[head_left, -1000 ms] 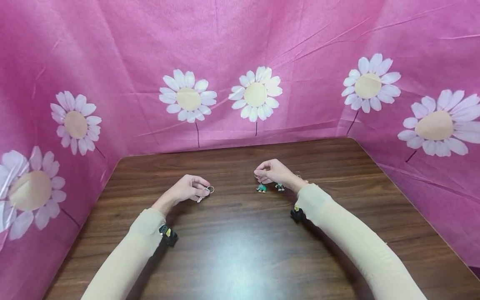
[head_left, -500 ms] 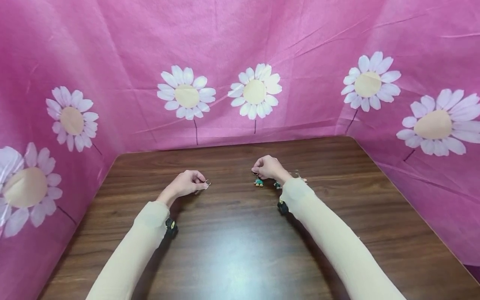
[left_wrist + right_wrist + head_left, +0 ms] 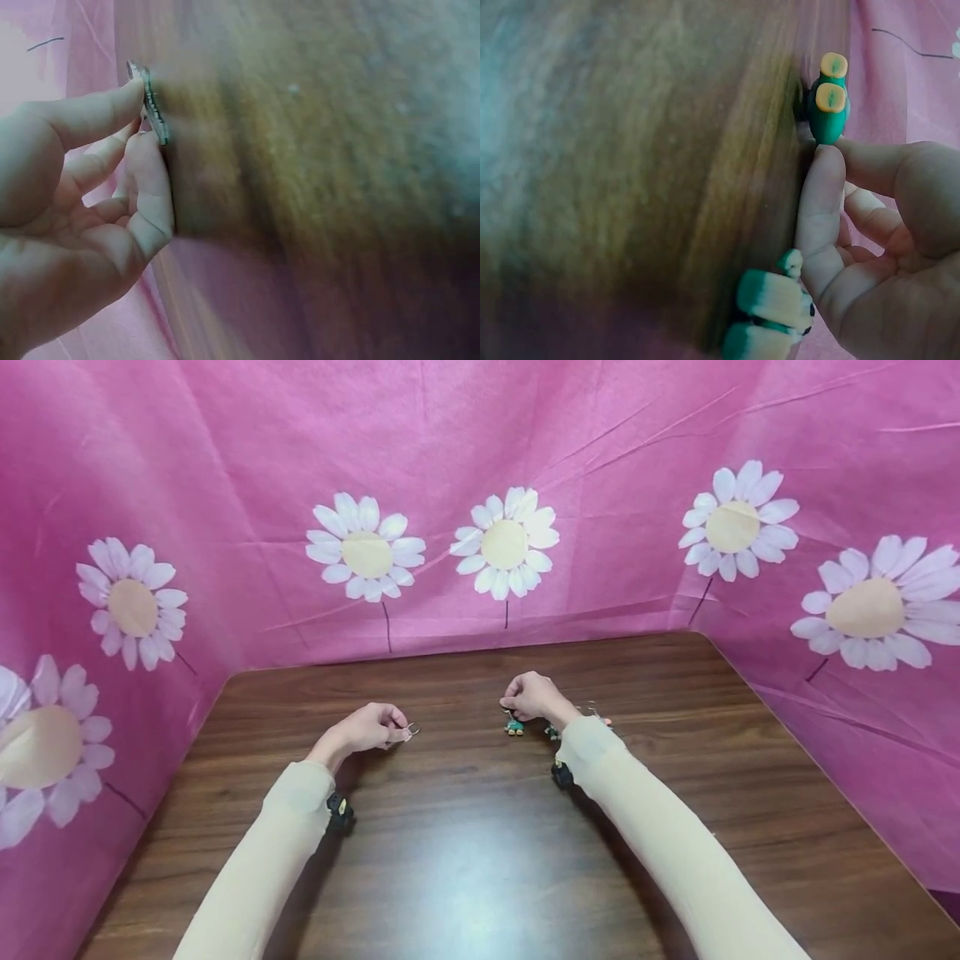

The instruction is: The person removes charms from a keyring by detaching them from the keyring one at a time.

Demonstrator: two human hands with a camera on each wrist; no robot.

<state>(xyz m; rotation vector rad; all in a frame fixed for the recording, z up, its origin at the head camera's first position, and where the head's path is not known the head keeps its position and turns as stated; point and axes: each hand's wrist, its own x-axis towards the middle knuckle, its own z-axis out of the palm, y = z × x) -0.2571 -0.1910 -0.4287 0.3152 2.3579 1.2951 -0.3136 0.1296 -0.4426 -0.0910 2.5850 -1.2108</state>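
Note:
On the left of the tabletop, my left hand [image 3: 367,727] pinches a key between thumb and fingers, its metal ring [image 3: 414,729] sticking out past the fingertips. The left wrist view gives the key's toothed edge [image 3: 155,109]. Farther right, thumb and index finger of my right hand [image 3: 536,696] pinch a keychain with a green figure [image 3: 829,124] that has yellow-orange feet; it hangs at the table surface. A second green and cream figure [image 3: 769,300] lies beside the right hand, partly hidden by the wrist in the head view.
Beyond the right wrist lie a further ring [image 3: 592,708] and a small orange-pink piece [image 3: 607,722], mostly covered by the sleeve. The brown wooden table [image 3: 465,827] is bordered by a pink curtain [image 3: 435,435] with daisies.
My right hand has shifted slightly left, its green figure with it. The left hand has turned a little, so the key below its fingers is now less visible. The head view has moved slightly.

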